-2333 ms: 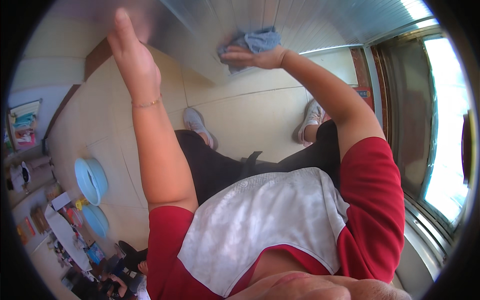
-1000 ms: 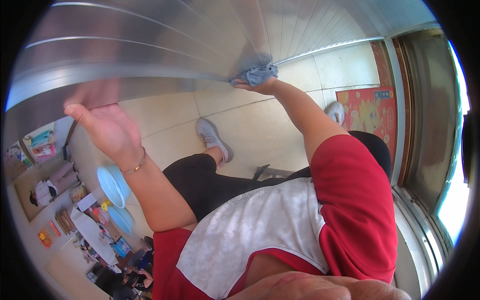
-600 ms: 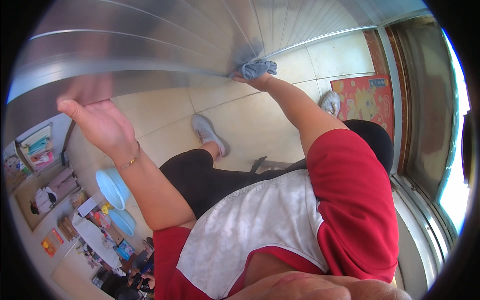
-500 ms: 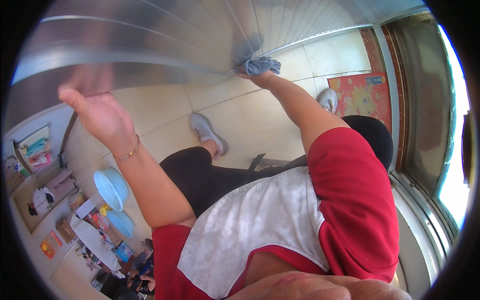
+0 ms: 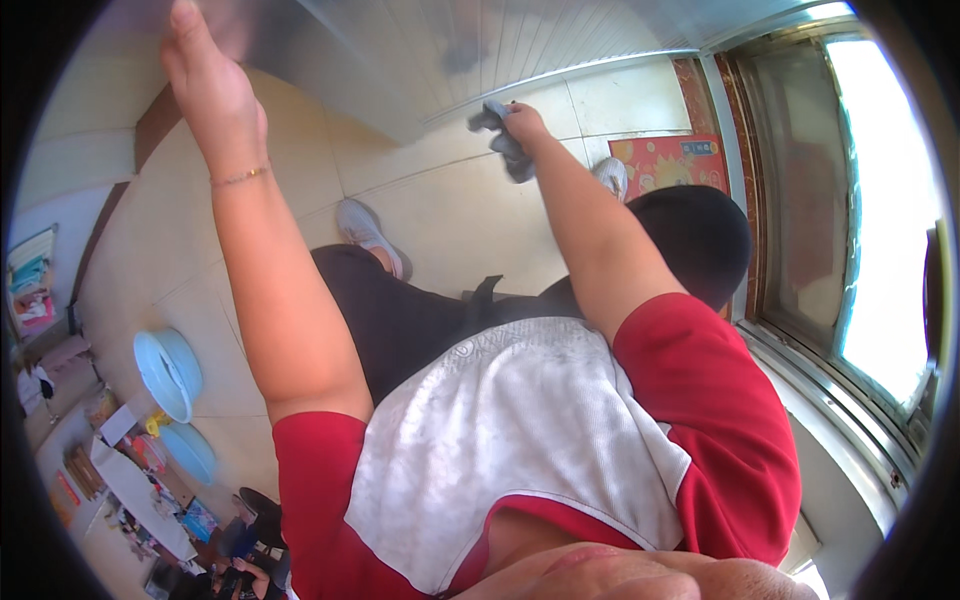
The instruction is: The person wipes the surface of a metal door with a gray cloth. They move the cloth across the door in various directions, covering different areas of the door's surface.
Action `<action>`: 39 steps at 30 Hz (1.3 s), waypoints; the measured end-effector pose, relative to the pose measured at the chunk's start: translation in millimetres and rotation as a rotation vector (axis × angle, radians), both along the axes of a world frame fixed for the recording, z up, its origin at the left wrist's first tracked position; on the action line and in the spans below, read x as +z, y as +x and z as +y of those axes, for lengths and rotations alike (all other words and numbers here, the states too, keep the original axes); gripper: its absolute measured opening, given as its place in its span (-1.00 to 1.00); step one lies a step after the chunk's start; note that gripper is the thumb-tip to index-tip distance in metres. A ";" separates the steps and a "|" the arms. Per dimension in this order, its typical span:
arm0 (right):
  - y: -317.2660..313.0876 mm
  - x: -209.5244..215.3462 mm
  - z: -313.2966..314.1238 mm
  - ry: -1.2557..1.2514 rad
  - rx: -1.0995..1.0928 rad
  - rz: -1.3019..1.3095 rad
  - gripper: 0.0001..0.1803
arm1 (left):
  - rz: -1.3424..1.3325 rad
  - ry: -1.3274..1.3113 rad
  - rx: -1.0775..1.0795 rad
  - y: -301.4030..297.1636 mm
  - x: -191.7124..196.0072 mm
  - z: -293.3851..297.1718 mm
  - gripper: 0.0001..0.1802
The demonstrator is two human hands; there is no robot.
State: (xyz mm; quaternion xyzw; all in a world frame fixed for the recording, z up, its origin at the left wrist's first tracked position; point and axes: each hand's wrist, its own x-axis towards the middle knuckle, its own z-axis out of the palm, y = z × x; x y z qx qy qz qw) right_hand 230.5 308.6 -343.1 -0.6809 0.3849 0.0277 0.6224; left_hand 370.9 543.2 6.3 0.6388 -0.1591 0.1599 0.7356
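My right hand [image 5: 526, 124] is closed on a crumpled grey cloth [image 5: 512, 158], which hangs from the fingers just off the lower edge of a shiny ribbed metal panel [image 5: 520, 45]. My left hand [image 5: 212, 95] is raised at the upper left, by the panel's far left part, with its thumb stretched out. Its other fingers are partly hidden and blurred, so contact with the panel is unclear.
Pale floor tiles [image 5: 450, 205] lie under my feet. A red patterned mat [image 5: 660, 165] is beside a window frame [image 5: 800, 190] on the right. Light blue basins [image 5: 165, 375] stand at the left, near a cluttered table [image 5: 140, 490] and a seated person [image 5: 245, 570].
My right hand has drawn the grey cloth away from the panel's lower edge. My left hand has moved farther up and away, and the panel's near edge has shifted.
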 end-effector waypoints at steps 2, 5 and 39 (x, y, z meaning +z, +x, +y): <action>-8.3 4.2 29.3 0.463 -0.270 -0.068 -0.66 | -0.027 0.004 0.007 1.5 -0.3 3.7 -0.34; -17.7 27.8 60.6 0.678 -0.337 -0.137 -0.70 | -0.057 0.017 0.034 -2.2 -1.1 6.4 -0.35; 45.3 79.5 96.8 -0.405 0.092 -0.005 -0.42 | -0.084 0.094 -0.039 -20.7 2.2 13.6 -0.32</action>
